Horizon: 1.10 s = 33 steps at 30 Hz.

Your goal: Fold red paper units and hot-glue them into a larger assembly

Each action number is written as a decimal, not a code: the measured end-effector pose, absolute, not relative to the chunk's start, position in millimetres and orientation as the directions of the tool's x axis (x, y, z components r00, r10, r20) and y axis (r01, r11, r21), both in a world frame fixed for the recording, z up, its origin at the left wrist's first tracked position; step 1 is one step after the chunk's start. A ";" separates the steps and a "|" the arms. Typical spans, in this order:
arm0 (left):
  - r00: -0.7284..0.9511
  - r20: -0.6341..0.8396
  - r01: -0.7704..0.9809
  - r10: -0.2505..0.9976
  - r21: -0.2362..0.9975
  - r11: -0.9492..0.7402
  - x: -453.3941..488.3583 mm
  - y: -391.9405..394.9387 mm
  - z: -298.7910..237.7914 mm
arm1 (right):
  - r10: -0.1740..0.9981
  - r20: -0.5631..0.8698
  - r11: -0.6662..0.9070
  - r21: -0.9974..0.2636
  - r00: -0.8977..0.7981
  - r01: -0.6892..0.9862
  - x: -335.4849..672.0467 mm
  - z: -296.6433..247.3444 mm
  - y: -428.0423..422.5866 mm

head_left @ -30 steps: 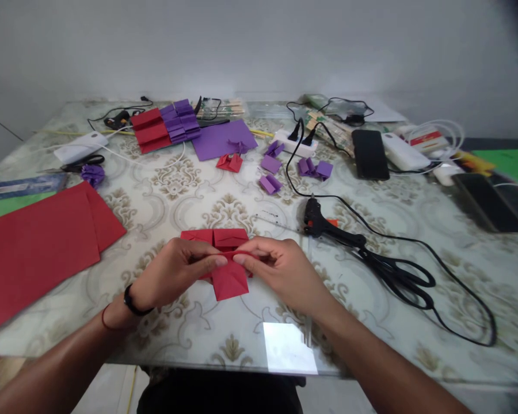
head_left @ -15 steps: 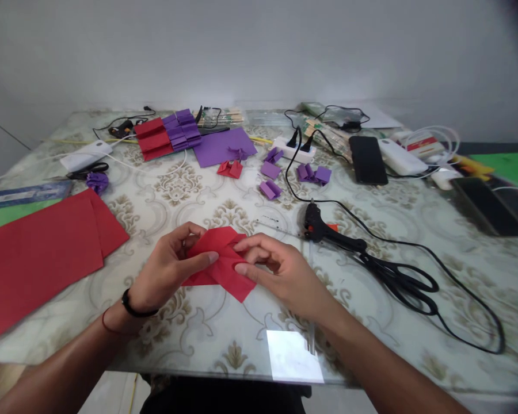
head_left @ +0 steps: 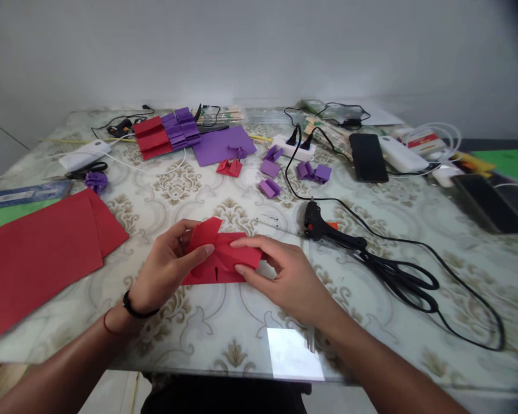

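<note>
A folded piece of red paper (head_left: pixel 224 256) is between my two hands, low over the middle of the table. My left hand (head_left: pixel 172 256) pinches its left side, thumb on top and fingers behind. On its right side my right hand (head_left: pixel 280 270) grips a flap between thumb and forefinger. One pointed flap stands up at the upper left, and a narrow dark gap shows near the lower edge. To the left lie large red paper sheets (head_left: pixel 38 253). Beyond my hands sit a small folded red piece (head_left: pixel 229 167) and several folded purple pieces (head_left: pixel 269 187).
A black glue gun (head_left: pixel 314 221) and black-handled scissors (head_left: pixel 397 279) lie to the right, with a looping cord. Farther back are a white power strip (head_left: pixel 293 148), a phone (head_left: pixel 368 158), purple paper (head_left: pixel 224 146) and pleated red paper (head_left: pixel 151 138). A second phone (head_left: pixel 490 201) lies far right.
The red paper has turned between my hands: its flap at the left now points up, and the corner that pointed down at the lower right has swung up into my right hand.
</note>
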<state>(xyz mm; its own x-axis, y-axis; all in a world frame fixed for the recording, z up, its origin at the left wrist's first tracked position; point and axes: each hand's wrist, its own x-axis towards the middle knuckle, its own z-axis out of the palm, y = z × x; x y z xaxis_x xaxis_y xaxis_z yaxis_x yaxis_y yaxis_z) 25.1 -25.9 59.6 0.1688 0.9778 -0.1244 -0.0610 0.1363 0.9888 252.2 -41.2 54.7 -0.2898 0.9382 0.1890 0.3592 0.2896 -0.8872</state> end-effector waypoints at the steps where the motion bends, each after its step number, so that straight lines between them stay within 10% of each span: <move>1: 0.176 -0.115 -0.032 0.978 0.992 0.123 25.3 -25.9 60.3 | 0.941 0.184 0.285 -0.884 -0.284 0.370 252.6 55.6 -41.1; 15: 0.266 0.061 0.574 0.962 0.792 -0.209 32.6 -37.7 62.4 | 0.954 0.219 0.284 -0.877 -0.205 0.387 246.6 52.0 -42.5; 33: 0.248 0.507 0.643 0.826 0.552 -0.531 41.2 -47.7 52.1 | 0.954 -0.140 -0.183 -0.972 -0.266 -0.144 231.7 45.6 -44.9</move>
<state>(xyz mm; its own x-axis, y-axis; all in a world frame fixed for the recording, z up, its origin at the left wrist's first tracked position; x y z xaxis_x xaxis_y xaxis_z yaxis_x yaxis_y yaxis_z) 41.2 -47.7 52.1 0.2478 0.8257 0.5068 0.6429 -0.5315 0.5516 231.7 -44.9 45.6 -0.2662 0.9536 -0.1403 -0.1438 -0.1833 -0.9725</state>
